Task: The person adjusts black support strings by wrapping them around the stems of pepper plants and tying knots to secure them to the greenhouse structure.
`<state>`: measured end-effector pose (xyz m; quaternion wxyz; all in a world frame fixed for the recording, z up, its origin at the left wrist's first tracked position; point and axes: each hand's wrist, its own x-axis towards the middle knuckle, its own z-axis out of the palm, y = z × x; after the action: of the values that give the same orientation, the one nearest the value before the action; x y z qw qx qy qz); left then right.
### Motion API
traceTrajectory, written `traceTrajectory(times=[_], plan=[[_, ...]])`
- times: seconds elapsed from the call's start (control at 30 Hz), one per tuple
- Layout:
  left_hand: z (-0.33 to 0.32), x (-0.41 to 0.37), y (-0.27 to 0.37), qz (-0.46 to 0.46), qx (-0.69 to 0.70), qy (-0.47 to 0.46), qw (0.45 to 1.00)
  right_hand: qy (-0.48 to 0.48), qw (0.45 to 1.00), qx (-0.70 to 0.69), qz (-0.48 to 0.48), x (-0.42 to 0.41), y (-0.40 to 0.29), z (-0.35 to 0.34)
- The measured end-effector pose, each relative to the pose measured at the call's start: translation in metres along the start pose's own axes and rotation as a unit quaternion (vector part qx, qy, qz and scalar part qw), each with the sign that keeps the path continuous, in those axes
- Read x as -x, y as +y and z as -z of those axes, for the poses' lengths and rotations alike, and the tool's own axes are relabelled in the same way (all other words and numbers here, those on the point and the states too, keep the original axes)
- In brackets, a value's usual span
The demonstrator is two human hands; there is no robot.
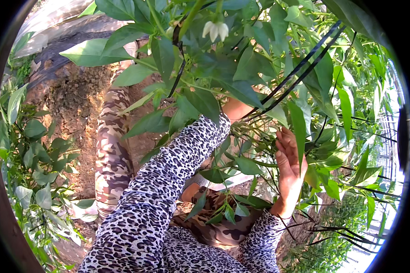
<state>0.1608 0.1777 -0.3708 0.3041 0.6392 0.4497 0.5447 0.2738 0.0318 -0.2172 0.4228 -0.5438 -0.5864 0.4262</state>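
A pepper plant (205, 102) with broad green leaves fills the space before me, and a white flower (216, 30) hangs near its top. My left hand (238, 108) reaches in among the foliage; the wrist shows, but leaves cover the fingers. To the right, my right hand (289, 162) is raised beside the thin inner stems (256, 131), palm partly showing, thumb apart from the loosely bent fingers. Nothing is visible in its palm. A narrow leaf (297, 131) hangs in front of part of this hand.
Black twine (300, 70) slants across the plant, and more dark lines (355, 240) run at lower right. Further plants stand left (37, 163) and right. Below are brown soil (75, 92) and my camouflage-clad legs (112, 150). Plastic sheeting (51, 27) lies at upper left.
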Motion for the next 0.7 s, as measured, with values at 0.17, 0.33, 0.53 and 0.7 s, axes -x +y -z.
traceTrajectory(times=[0.17,0.33,0.53,0.7], plan=[[0.010,0.005,0.010,0.046,0.300,-0.050,0.952,0.017,1.000,0.007,-0.020,0.001,-0.002,0.000],[0.061,0.028,0.087,0.043,0.297,-0.027,0.954,0.002,0.999,0.031,0.018,-0.002,0.002,0.004],[0.143,0.103,0.187,0.170,0.298,-0.027,0.939,-0.074,0.980,0.110,0.148,-0.004,0.000,-0.007],[0.187,0.163,0.232,0.149,0.264,-0.381,0.874,-0.339,0.895,0.088,0.276,0.049,-0.024,-0.030]])
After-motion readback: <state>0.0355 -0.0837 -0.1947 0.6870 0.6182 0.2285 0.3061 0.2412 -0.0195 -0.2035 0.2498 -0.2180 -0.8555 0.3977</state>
